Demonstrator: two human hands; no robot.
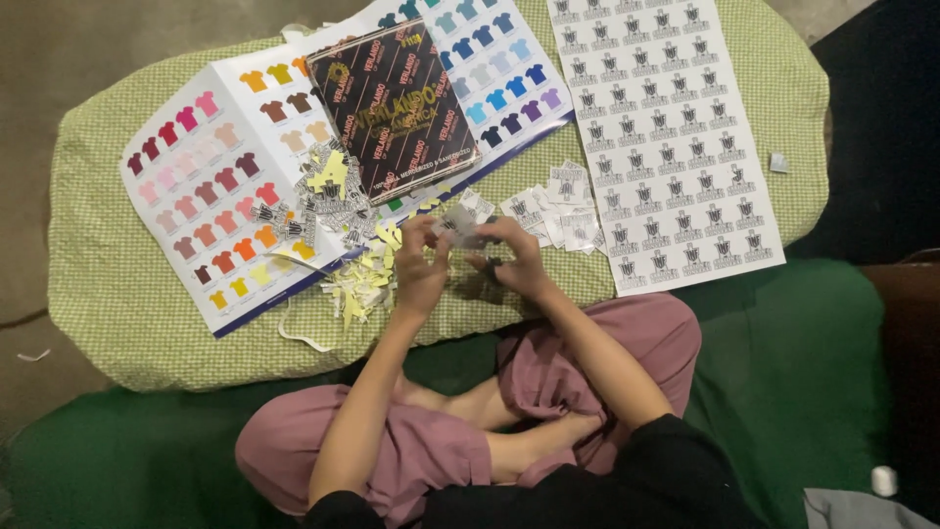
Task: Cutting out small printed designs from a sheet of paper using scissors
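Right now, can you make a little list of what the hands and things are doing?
left hand: pinching a small sticker
right hand: holding the same sticker
cut stickers: piled beside the right hand
sticker sheet: flat on the green cushion
colour chart: open, dark booklet lying on it
paper scraps: near the left hand

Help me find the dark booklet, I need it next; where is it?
In the head view the dark booklet lies left of centre at the top, on the open colour chart, above the pile of cut labels.
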